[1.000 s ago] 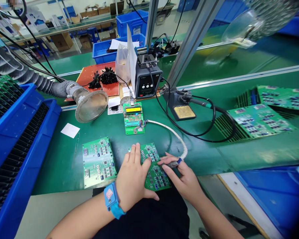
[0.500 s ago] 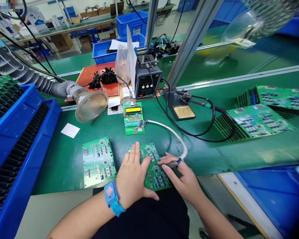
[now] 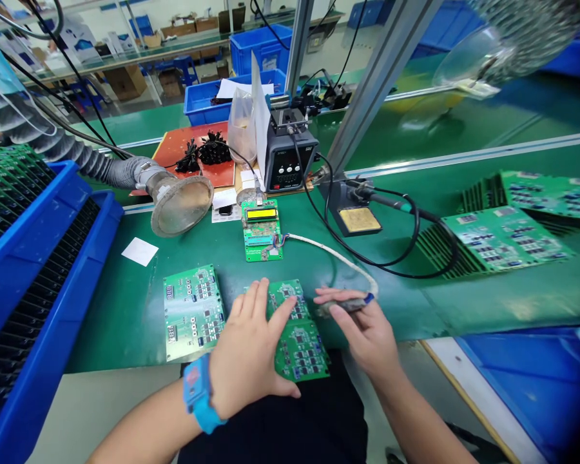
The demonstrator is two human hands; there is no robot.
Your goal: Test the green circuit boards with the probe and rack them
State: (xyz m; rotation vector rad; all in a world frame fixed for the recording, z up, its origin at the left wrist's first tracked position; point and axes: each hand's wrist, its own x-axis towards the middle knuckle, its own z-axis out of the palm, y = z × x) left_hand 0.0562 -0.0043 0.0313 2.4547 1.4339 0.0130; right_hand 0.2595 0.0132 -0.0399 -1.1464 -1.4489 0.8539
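My left hand [image 3: 249,348] lies with spread fingers on a green printed circuit board [image 3: 300,351], touching its left side, and a blue wrist strap [image 3: 198,394] circles that wrist. My right hand [image 3: 365,328] pinches a grey probe [image 3: 344,305] with a blue end, just right of the board's upper edge. A braided white cable [image 3: 333,254] runs from the probe to a green test board with a yellow LCD [image 3: 260,229]. Another green circuit board [image 3: 191,312] lies flat left of my left hand.
A soldering station [image 3: 290,158] and iron stand [image 3: 360,220] sit beyond the boards, under a fume extractor hood [image 3: 181,205]. Stacked circuit boards [image 3: 505,238] lie at right. A blue rack [image 3: 38,258] holds several boards at left. A red mat [image 3: 193,154] carries black cable bundles.
My right hand has lifted the probe up and to the right, away from the board. My left hand has shifted slightly left, and the view has moved a little.
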